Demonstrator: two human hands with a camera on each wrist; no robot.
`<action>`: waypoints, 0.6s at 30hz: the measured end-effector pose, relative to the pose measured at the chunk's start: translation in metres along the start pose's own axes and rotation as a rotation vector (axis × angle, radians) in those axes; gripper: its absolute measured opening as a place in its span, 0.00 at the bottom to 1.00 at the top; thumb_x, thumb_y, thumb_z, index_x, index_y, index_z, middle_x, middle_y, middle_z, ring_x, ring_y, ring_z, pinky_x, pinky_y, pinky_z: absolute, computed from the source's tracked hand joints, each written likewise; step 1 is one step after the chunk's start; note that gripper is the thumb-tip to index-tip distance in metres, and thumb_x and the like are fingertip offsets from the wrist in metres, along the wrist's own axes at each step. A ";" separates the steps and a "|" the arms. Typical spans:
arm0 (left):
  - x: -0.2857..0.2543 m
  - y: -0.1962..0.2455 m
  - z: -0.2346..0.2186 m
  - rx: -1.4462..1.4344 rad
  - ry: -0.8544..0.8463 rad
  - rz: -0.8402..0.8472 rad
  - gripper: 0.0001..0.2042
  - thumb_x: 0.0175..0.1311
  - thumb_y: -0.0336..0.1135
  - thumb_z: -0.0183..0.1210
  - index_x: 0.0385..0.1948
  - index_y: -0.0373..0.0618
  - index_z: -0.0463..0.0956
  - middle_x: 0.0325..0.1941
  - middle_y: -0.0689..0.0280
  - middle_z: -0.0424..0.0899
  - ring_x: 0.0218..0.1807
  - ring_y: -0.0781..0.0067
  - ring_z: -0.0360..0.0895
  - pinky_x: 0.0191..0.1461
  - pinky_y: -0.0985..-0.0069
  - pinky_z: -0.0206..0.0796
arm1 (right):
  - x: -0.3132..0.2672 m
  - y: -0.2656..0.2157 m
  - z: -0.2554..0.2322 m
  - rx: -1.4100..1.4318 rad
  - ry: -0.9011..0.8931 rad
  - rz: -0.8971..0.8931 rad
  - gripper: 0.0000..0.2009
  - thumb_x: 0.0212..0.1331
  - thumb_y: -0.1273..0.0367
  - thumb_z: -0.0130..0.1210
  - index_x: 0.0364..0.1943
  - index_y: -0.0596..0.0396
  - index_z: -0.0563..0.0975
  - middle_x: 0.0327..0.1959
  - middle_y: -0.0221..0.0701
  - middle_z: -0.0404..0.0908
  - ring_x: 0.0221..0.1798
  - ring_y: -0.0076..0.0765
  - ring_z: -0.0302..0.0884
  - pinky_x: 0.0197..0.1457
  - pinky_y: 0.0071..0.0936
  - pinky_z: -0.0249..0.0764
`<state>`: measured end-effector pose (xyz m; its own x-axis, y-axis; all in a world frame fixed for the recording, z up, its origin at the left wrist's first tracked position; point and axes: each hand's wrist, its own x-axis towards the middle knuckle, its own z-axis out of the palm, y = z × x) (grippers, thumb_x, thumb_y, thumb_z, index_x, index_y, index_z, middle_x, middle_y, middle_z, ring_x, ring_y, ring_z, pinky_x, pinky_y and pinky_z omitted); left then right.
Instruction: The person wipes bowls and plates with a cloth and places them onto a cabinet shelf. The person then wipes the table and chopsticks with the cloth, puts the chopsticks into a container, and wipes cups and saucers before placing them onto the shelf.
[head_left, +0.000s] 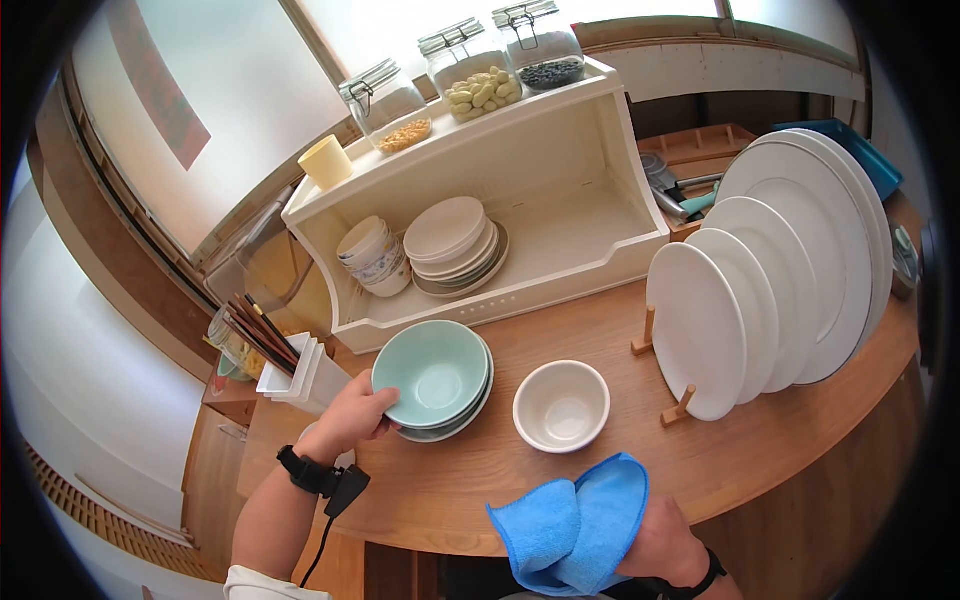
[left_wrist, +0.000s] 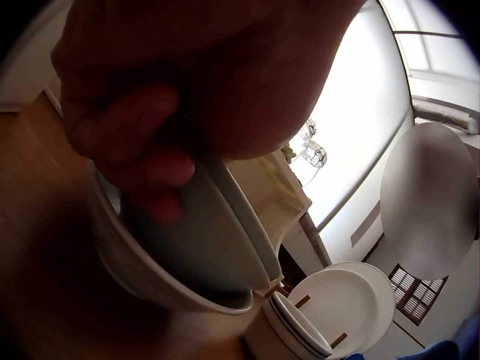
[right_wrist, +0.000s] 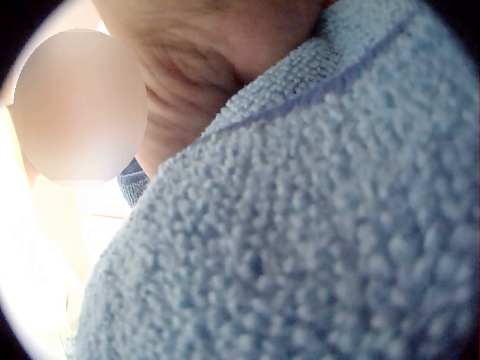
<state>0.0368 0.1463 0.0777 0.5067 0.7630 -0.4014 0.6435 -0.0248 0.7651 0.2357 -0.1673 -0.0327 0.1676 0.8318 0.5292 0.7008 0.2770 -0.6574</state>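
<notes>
My left hand (head_left: 350,412) pinches the left rim of a pale green bowl (head_left: 437,372), thumb on the inside of the rim. That bowl sits atop darker bowls (head_left: 447,433) on the wooden table. From the left wrist, my curled fingers (left_wrist: 154,169) show at the bowl's edge, with part of the bowl (left_wrist: 202,232) in shadow. My right hand (head_left: 668,545) grips a blue towel (head_left: 570,520) at the table's front edge. The towel's fabric (right_wrist: 300,225) fills most of the right wrist view. Between the two hands, farther back, stands a cream bowl (head_left: 561,407).
A cream shelf (head_left: 560,220) at the back holds stacked small bowls (head_left: 375,257) and plates (head_left: 447,232), with glass jars (head_left: 472,80) and a yellow cup (head_left: 326,162) on top. White plates (head_left: 697,330) stand in a wooden rack at right. Chopsticks (head_left: 262,335) fill a white holder (head_left: 312,375) at left.
</notes>
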 end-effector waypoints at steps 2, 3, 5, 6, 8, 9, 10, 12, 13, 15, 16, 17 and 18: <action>0.003 -0.003 -0.001 -0.011 -0.011 0.025 0.11 0.67 0.34 0.52 0.46 0.41 0.66 0.23 0.66 0.78 0.15 0.83 0.66 0.16 0.83 0.55 | 0.000 -0.001 0.001 0.016 0.018 0.004 0.18 0.42 0.60 0.71 0.37 0.51 0.83 0.37 0.34 0.85 0.36 0.43 0.84 0.37 0.35 0.81; 0.004 -0.005 -0.001 -0.024 -0.019 0.049 0.13 0.67 0.34 0.52 0.48 0.40 0.66 0.24 0.66 0.78 0.16 0.83 0.67 0.16 0.83 0.55 | -0.001 -0.001 0.000 -0.001 0.002 0.015 0.17 0.42 0.61 0.71 0.38 0.52 0.83 0.37 0.35 0.85 0.37 0.43 0.84 0.37 0.35 0.81; 0.000 -0.001 0.002 -0.012 0.007 0.078 0.15 0.66 0.33 0.51 0.51 0.38 0.66 0.28 0.65 0.79 0.19 0.82 0.71 0.18 0.83 0.58 | -0.001 -0.001 0.001 -0.019 -0.019 0.022 0.17 0.42 0.62 0.71 0.38 0.52 0.83 0.38 0.35 0.85 0.38 0.43 0.84 0.38 0.35 0.81; -0.001 -0.001 0.003 0.003 0.031 0.104 0.17 0.66 0.32 0.51 0.54 0.36 0.67 0.32 0.64 0.79 0.23 0.81 0.75 0.20 0.84 0.61 | 0.000 0.000 0.002 0.004 -0.006 0.009 0.18 0.42 0.62 0.71 0.38 0.52 0.83 0.38 0.35 0.85 0.38 0.43 0.85 0.39 0.35 0.81; 0.005 -0.011 0.001 0.049 0.075 0.130 0.18 0.66 0.34 0.52 0.55 0.37 0.66 0.33 0.65 0.79 0.24 0.82 0.75 0.22 0.84 0.62 | 0.000 0.000 0.004 0.027 0.001 -0.007 0.18 0.42 0.62 0.72 0.38 0.52 0.83 0.38 0.35 0.85 0.39 0.44 0.85 0.40 0.35 0.81; 0.010 -0.017 0.000 0.100 0.115 0.158 0.19 0.66 0.35 0.54 0.56 0.37 0.66 0.34 0.65 0.79 0.26 0.83 0.75 0.24 0.84 0.64 | -0.002 0.000 0.003 0.031 -0.002 0.006 0.18 0.41 0.63 0.72 0.39 0.52 0.83 0.39 0.36 0.85 0.39 0.44 0.85 0.40 0.35 0.81; 0.013 -0.020 -0.003 0.091 0.119 0.156 0.19 0.66 0.35 0.54 0.56 0.37 0.66 0.34 0.65 0.79 0.26 0.83 0.75 0.24 0.84 0.64 | -0.002 0.000 0.003 0.035 -0.007 0.017 0.19 0.40 0.63 0.72 0.39 0.53 0.83 0.40 0.36 0.85 0.40 0.45 0.85 0.41 0.35 0.81; 0.021 -0.023 -0.011 0.307 0.112 0.167 0.22 0.66 0.37 0.55 0.58 0.34 0.66 0.37 0.64 0.79 0.28 0.83 0.76 0.29 0.83 0.68 | 0.002 -0.004 0.002 0.048 0.000 0.035 0.19 0.40 0.63 0.72 0.39 0.53 0.82 0.40 0.37 0.85 0.40 0.46 0.84 0.42 0.36 0.81; 0.025 -0.027 -0.013 0.298 0.118 0.166 0.22 0.66 0.37 0.55 0.58 0.34 0.66 0.37 0.64 0.79 0.28 0.83 0.76 0.29 0.83 0.68 | 0.003 -0.006 0.002 0.064 0.015 0.057 0.20 0.40 0.63 0.73 0.40 0.53 0.82 0.40 0.38 0.85 0.41 0.47 0.84 0.43 0.37 0.80; 0.031 -0.036 -0.017 0.397 0.110 0.296 0.26 0.66 0.39 0.56 0.60 0.32 0.64 0.37 0.63 0.78 0.27 0.82 0.74 0.29 0.82 0.67 | 0.006 -0.008 0.000 0.067 -0.007 0.064 0.20 0.40 0.64 0.73 0.40 0.53 0.82 0.40 0.38 0.85 0.41 0.47 0.84 0.44 0.38 0.80; 0.032 -0.040 -0.018 0.388 0.117 0.294 0.26 0.66 0.39 0.56 0.60 0.32 0.64 0.37 0.63 0.78 0.27 0.82 0.74 0.29 0.82 0.67 | 0.007 -0.009 0.000 0.074 -0.019 0.076 0.21 0.40 0.64 0.73 0.41 0.54 0.82 0.40 0.38 0.85 0.42 0.48 0.84 0.45 0.38 0.80; 0.031 -0.042 -0.018 0.420 0.141 0.322 0.26 0.66 0.40 0.57 0.60 0.31 0.64 0.35 0.64 0.78 0.27 0.82 0.74 0.30 0.81 0.67 | 0.008 -0.009 0.001 0.073 -0.029 0.070 0.21 0.40 0.64 0.73 0.41 0.54 0.82 0.40 0.38 0.85 0.42 0.48 0.84 0.45 0.38 0.80; 0.029 -0.041 -0.018 0.454 0.167 0.351 0.27 0.66 0.40 0.57 0.60 0.30 0.64 0.33 0.64 0.78 0.27 0.82 0.73 0.31 0.81 0.67 | 0.009 -0.009 0.002 0.048 -0.018 0.057 0.21 0.40 0.64 0.73 0.41 0.54 0.82 0.41 0.38 0.85 0.43 0.47 0.83 0.45 0.39 0.79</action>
<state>0.0147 0.1808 0.0437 0.6604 0.7492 -0.0508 0.6530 -0.5396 0.5315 0.2294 -0.1615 -0.0231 0.1935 0.8552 0.4808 0.6564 0.2514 -0.7113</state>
